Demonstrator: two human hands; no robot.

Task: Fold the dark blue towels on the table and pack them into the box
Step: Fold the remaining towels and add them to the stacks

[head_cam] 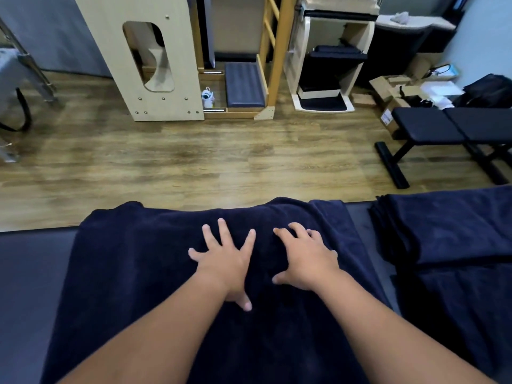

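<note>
Left hand (224, 266) lies flat, palm down, fingers splayed toward twelve o'clock; right hand (306, 259) at its three o'clock, palm down, fingers slightly curled.

We've got one towel (144, 273) spread on the desk (30, 286), both hands (225, 266) on it, towel stack (448, 231) off right.

one head-worn view, wide-angle
looks forward and down, close over the table (33, 273); wood floor (194, 162) beyond its far edge
</note>
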